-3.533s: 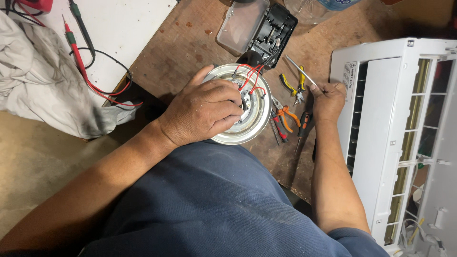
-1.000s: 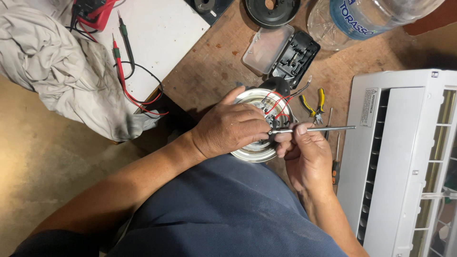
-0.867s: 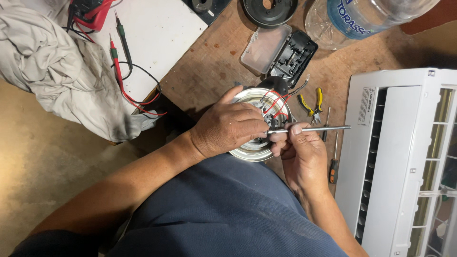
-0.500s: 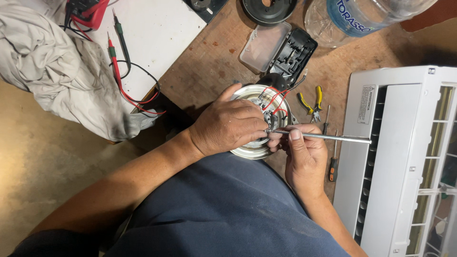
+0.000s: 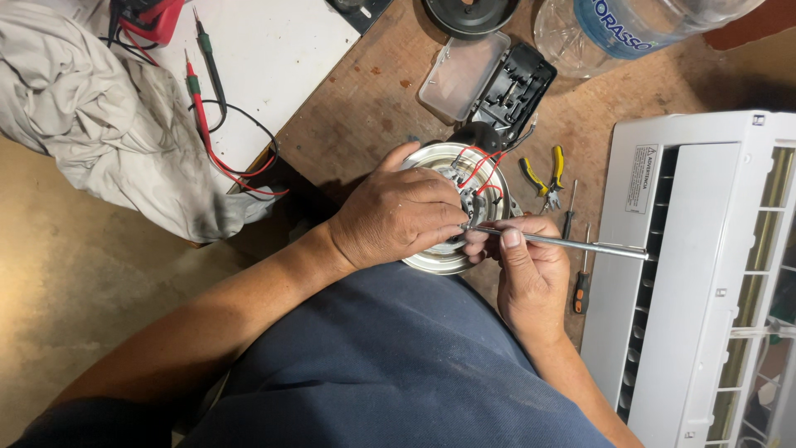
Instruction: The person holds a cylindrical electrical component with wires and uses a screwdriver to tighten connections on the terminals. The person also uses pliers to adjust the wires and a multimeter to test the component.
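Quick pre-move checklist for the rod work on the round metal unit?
1. Left hand steadying the round silver metal unit with red wires: ok.
2. Right hand pinching the thin silver metal rod near its tip end: ok.
3. Rod tip seated at the unit's centre: cannot tell, fingers cover it.
4. Red wires clear of the tip: cannot tell.
5. Rod's far end clear of the white plastic air-conditioner housing: not ok, it overlaps the edge in this view.
6. Yellow-handled pliers close by on the wooden bench: ok.
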